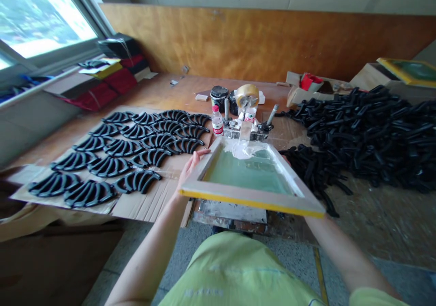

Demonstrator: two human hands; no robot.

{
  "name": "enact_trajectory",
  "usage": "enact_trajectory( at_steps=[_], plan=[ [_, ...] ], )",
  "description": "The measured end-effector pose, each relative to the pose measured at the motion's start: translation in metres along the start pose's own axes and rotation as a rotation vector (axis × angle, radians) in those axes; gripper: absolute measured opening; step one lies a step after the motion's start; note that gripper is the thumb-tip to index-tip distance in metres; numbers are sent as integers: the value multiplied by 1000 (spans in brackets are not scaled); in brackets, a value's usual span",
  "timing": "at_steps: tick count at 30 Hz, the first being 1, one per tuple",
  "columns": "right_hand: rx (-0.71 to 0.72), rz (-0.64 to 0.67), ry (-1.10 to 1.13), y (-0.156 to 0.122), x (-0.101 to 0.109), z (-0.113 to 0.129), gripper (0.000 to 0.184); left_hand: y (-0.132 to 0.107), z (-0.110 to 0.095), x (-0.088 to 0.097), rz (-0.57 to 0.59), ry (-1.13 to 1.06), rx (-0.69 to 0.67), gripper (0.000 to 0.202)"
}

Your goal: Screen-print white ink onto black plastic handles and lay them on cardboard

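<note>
Head view: the left hand [192, 166] grips the left rail of the printing frame [252, 196] and holds its near edge up off the counter [163, 92], while the far edge sits in a clamp [245, 131]. The right hand is hidden behind the frame, so I cannot tell its grip. Curved black pieces [112, 165] lie spread out on cardboard [143, 206] to the left, probably drying. A heap [368, 128] lies to the right.
</note>
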State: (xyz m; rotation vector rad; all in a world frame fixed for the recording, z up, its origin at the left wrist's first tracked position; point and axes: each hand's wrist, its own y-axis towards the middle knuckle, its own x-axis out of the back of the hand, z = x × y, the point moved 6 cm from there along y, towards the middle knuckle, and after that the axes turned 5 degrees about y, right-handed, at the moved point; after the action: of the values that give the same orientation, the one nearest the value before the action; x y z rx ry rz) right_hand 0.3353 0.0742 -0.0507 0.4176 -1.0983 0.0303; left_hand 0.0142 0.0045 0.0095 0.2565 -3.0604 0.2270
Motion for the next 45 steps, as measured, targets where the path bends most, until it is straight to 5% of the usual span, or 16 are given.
enact_trajectory(
  at_steps=[3, 7, 9, 13, 18, 21, 26, 30, 33, 36, 40, 43, 45],
  plan=[
    [-30, -80, 22, 28, 17, -11, 30, -15, 53, 8, 53, 106, 181, 64],
    [168, -14, 11, 75, -7, 44, 54, -16, 115, 3, 93, 82, 259, 80],
    [206, 120, -38, 88, -30, 70, 42, -13, 133, -1, 85, 87, 265, 79],
    [183, 325, -84, 71, -59, 83, 15, -9, 149, -1, 74, 110, 272, 73],
    [505, 455, 28, 22, -46, 88, 18, -8, 156, 1, 83, 129, 263, 73],
    [555, 493, 99, 21, -39, 91, 13, -8, 157, 2, 62, 141, 256, 73],
    [489, 249, 135, 18, -39, 91, 21, -9, 152, 0, 65, 128, 250, 70],
    [572, 293, 229, 3, -42, 92, 25, -12, 142, -1, 51, 127, 273, 69],
    [416, 277, 224, 35, -36, 88, 20, -15, 124, 0, 39, 118, 277, 69],
    [255, 189, 188, 83, -24, 81, 48, -18, 94, 3, 54, 86, 260, 71],
    [37, 24, 216, 112, 4, 29, 42, -15, 43, 6, 36, 52, 215, 61],
    [-244, -74, 261, 89, 12, -33, 27, 2, 1, -1, -9, -79, 80, 56],
    [-340, -33, 263, 61, -1, -54, 25, 19, -25, -9, -14, -215, -38, 51]
  ],
)
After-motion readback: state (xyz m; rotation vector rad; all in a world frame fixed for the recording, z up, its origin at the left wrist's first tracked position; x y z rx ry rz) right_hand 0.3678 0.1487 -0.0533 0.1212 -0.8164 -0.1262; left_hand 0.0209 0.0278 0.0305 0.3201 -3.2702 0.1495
